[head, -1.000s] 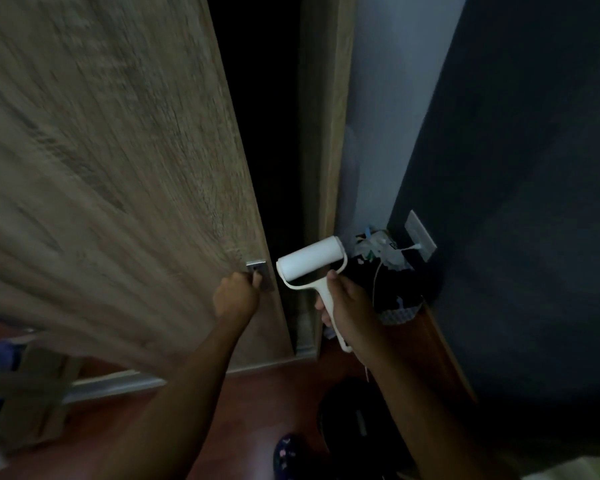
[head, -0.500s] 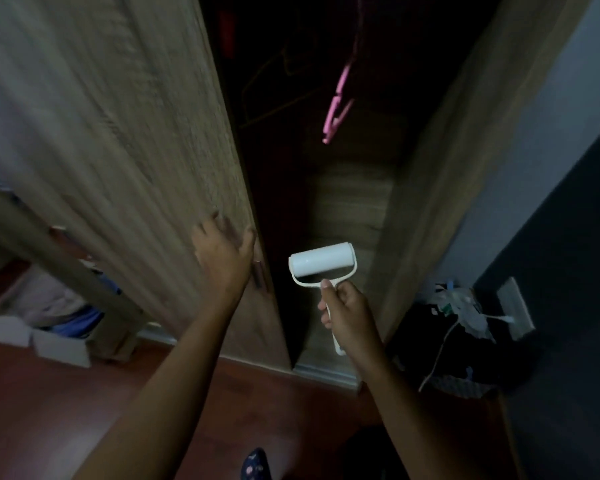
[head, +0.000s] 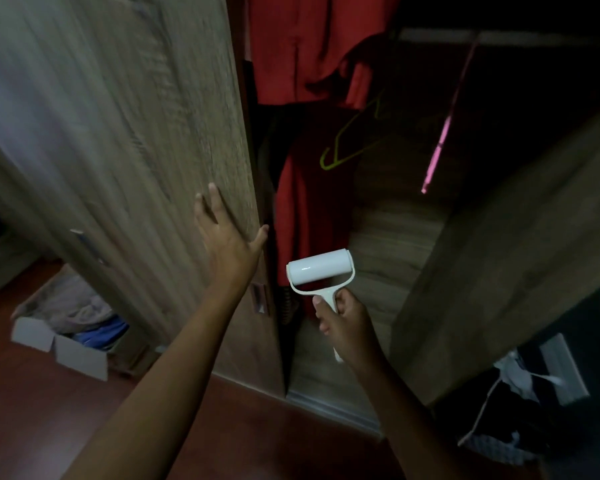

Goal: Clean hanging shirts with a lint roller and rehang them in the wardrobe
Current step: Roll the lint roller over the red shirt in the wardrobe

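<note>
My left hand (head: 227, 233) lies flat with straight fingers on the wooden wardrobe door (head: 125, 133), its thumb at the door's edge above the metal handle (head: 260, 302). My right hand (head: 347, 323) grips the handle of a white lint roller (head: 321, 270), held upright in front of the wardrobe opening. Inside the dark wardrobe hang red shirts: one high up (head: 298, 46), another lower down (head: 309, 195) just behind the roller. An empty yellow-green hanger (head: 347, 143) and a pink hanger (head: 437, 150) hang to the right of them.
The wardrobe's right side panel (head: 510, 254) stands close on the right. An open cardboard box (head: 63, 348) with clothes sits on the red-brown floor at the left. A dark basket (head: 499, 424) with white cables and a wall socket (head: 565, 368) are at the lower right.
My left hand let go of the door handle and now lies flat higher on the door. The door has swung wider, revealing the red shirts and hangers. The roller stays in my right hand.
</note>
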The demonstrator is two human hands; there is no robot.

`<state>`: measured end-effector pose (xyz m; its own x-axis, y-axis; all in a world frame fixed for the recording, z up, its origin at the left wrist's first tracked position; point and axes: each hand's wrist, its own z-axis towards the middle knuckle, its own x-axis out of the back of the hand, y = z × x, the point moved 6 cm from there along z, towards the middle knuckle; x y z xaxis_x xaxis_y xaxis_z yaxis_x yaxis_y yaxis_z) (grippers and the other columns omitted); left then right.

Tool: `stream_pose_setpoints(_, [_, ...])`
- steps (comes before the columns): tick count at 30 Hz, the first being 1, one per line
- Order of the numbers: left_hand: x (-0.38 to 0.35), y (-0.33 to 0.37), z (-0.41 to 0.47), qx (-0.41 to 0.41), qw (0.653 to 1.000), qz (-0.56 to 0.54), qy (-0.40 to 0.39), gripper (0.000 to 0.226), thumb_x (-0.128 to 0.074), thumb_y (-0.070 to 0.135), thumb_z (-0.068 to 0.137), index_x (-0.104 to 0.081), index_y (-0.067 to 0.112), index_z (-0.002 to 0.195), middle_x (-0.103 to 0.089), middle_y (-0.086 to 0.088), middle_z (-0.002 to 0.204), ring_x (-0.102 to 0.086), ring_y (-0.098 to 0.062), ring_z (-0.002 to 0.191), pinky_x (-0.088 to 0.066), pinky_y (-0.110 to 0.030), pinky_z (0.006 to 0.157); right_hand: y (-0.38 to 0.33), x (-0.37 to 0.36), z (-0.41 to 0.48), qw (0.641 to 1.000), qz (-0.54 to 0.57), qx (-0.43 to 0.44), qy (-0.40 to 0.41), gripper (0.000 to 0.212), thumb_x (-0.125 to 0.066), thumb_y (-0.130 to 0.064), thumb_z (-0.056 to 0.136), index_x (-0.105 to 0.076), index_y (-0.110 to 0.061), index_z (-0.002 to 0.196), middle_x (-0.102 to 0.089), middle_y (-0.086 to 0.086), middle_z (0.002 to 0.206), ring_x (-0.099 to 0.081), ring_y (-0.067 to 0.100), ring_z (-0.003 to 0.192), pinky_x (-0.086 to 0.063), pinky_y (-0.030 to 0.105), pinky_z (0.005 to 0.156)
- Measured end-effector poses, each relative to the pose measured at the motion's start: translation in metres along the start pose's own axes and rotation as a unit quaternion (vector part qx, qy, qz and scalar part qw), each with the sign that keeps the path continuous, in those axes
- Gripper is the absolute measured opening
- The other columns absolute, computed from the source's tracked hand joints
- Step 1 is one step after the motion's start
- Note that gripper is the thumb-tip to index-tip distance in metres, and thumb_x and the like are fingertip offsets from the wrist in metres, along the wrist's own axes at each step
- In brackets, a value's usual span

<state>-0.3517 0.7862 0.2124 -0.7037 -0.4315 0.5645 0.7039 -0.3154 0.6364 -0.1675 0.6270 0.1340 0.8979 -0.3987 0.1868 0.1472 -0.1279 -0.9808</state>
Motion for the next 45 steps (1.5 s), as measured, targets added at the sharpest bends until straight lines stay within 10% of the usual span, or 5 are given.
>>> stream_pose_setpoints(11, [0.017,-0.053,0.039,-0.007,0.999,-0.045,0.026,0.112,-0.079,0.037,0.076,-0.006,0.014,0.159,-0.006,-0.024,0.161,-0.012,-0.036,0.15,-0.025,-0.05,0.119,-0.012,-0.077,0.041,1.0,0.005,-0.019,0.019,0.022,-0.064,-0.043,0.087,-0.058,-0.022,0.082,-0.066,-0.002,0.073,-0.059,0.011,0.063,-0.048,0.034,0.063])
stream_pose_setpoints(25, [0.04,-0.095,0.072,-0.006,0.999,-0.047,0.007,0.115,-0.079,0.042,0.076,-0.003,0.021,0.159,-0.004,-0.019,0.162,-0.013,-0.035,0.15,-0.026,-0.043,0.112,-0.032,-0.134,0.05,0.998,0.065,-0.012,0.002,0.026,-0.061,-0.016,0.096,-0.055,0.009,0.1,-0.052,0.012,0.07,-0.045,0.004,0.046,-0.038,0.019,0.044])
stream_pose_setpoints(37, [0.055,-0.086,0.071,0.015,1.0,-0.012,0.005,0.111,-0.076,0.053,0.072,-0.012,0.022,0.157,-0.017,-0.017,0.16,-0.022,-0.033,0.146,-0.035,-0.06,0.109,-0.047,-0.126,0.049,0.996,0.088,0.034,-0.001,0.015,-0.064,-0.021,0.095,-0.062,-0.007,0.094,-0.058,0.0,0.064,-0.05,0.009,0.052,-0.039,0.025,0.05])
stream_pose_setpoints(42, [0.082,-0.018,0.066,-0.106,0.981,-0.158,0.025,0.053,-0.072,0.039,0.086,-0.054,0.013,0.128,-0.054,-0.006,0.117,-0.057,-0.013,0.094,-0.051,-0.025,0.08,-0.054,-0.097,0.045,0.99,0.125,0.041,0.055,0.022,-0.052,-0.026,0.102,-0.057,-0.007,0.092,-0.05,0.009,0.065,-0.042,0.013,0.047,-0.032,0.029,0.044])
stream_pose_setpoints(45, [0.075,0.023,0.067,-0.163,0.969,-0.185,-0.023,0.026,-0.067,0.033,0.09,-0.065,0.015,0.109,-0.062,0.003,0.091,-0.057,-0.01,0.069,-0.05,-0.029,0.064,-0.063,-0.074,0.05,0.991,0.098,0.033,0.081,0.035,-0.044,-0.042,0.103,-0.061,-0.012,0.1,-0.054,0.006,0.065,-0.046,0.016,0.046,-0.036,0.028,0.041])
